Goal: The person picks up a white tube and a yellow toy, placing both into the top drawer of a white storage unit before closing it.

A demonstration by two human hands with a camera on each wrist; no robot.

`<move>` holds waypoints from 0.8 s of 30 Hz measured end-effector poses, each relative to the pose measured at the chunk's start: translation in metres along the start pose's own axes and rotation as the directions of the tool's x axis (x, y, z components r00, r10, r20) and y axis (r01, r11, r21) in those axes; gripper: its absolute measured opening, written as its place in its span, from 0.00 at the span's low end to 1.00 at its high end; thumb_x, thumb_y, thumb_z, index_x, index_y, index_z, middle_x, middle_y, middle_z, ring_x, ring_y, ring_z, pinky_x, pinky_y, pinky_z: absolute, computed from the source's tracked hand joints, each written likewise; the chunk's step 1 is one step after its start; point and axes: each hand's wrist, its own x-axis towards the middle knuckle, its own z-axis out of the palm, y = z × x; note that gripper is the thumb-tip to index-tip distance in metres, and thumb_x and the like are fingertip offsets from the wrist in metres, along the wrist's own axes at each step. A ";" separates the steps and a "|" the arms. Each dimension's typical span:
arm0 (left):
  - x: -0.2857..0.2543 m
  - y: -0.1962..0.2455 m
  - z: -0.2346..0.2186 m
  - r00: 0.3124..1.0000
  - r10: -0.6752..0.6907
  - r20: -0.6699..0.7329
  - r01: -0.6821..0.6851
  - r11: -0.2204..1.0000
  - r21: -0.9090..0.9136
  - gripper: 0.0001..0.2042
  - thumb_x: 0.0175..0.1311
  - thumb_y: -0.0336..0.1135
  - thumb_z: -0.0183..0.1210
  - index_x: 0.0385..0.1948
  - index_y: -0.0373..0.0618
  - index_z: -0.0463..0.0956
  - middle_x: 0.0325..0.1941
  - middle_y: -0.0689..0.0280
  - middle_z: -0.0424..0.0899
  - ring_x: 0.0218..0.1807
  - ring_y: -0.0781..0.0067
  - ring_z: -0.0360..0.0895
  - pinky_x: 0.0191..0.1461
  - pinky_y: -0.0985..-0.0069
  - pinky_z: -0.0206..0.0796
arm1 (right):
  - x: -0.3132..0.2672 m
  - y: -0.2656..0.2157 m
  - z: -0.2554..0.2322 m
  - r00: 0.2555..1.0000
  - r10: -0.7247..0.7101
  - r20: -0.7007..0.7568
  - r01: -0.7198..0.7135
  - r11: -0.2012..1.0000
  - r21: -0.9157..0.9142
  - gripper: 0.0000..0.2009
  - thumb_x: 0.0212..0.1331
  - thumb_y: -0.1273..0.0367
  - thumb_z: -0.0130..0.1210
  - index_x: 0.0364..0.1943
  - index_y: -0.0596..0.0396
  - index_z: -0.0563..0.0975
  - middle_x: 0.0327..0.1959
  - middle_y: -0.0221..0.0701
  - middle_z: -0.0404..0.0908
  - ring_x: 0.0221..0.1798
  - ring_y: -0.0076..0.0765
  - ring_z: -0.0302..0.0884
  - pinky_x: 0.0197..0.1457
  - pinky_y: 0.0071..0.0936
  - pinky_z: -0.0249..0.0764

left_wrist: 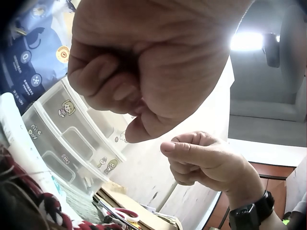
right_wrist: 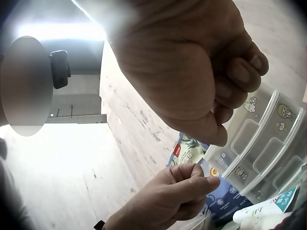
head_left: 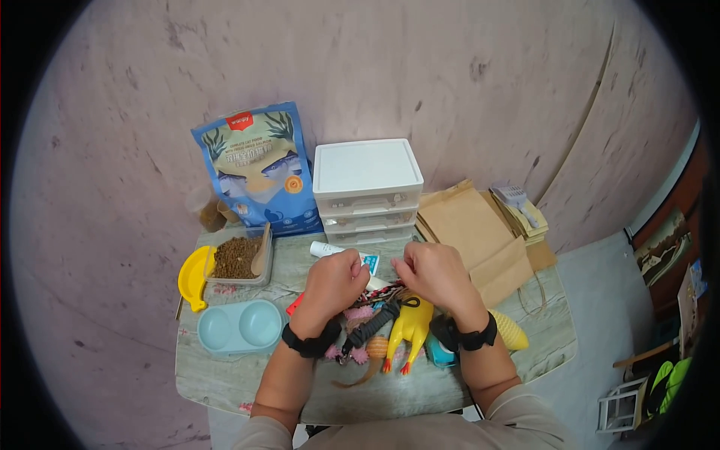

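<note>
In the head view both hands hover over a pile of pet toys, fingers curled in and nothing in their grasp. My left hand point(head_left: 335, 280) is left of the middle, and a little apart from it my right hand point(head_left: 438, 276) faces it. The left wrist view shows the left fingers tucked into the palm, thumb folded beside them. Below the hands lie a yellow rubber chicken point(head_left: 412, 328), a dark grey toy point(head_left: 373, 325), an orange striped ball point(head_left: 377, 346) and pink spiky toys point(head_left: 360, 355). A white tube point(head_left: 322, 249) lies just beyond, partly hidden by the hands.
A white drawer unit point(head_left: 367, 169) and a blue cat food bag point(head_left: 259, 196) stand at the back. Leftward are a kibble container point(head_left: 238, 256), a yellow banana-shaped dish point(head_left: 192, 279) and a blue double bowl point(head_left: 240, 326). To the right lie brown paper bags point(head_left: 474, 234) and a scoop point(head_left: 516, 199).
</note>
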 end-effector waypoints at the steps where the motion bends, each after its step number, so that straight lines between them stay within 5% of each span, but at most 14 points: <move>1: 0.000 0.000 -0.001 1.000 -0.002 -0.003 0.002 1.000 0.006 0.14 0.53 0.34 0.61 0.15 0.41 0.65 0.13 0.56 0.69 0.17 0.55 0.67 0.23 0.66 0.60 | 0.000 0.000 0.000 1.000 0.003 0.001 -0.003 1.000 0.003 0.14 0.54 0.61 0.58 0.19 0.57 0.75 0.18 0.41 0.76 0.24 0.51 0.76 0.29 0.41 0.71; 5: 0.001 0.004 -0.007 0.999 -0.032 0.039 0.031 0.999 0.042 0.11 0.53 0.34 0.58 0.17 0.42 0.68 0.17 0.54 0.74 0.24 0.47 0.74 0.27 0.59 0.63 | 0.000 -0.001 0.000 1.000 0.002 -0.002 -0.002 1.000 0.000 0.14 0.54 0.61 0.58 0.19 0.57 0.75 0.18 0.41 0.76 0.24 0.51 0.76 0.29 0.40 0.71; 24: 0.000 0.008 -0.010 0.998 -0.019 0.064 0.016 0.999 0.041 0.09 0.53 0.35 0.58 0.18 0.42 0.69 0.17 0.55 0.75 0.24 0.49 0.74 0.27 0.59 0.64 | -0.001 -0.004 -0.005 1.000 -0.008 0.015 0.007 0.999 0.049 0.12 0.55 0.64 0.57 0.22 0.58 0.75 0.20 0.43 0.77 0.26 0.53 0.77 0.32 0.44 0.72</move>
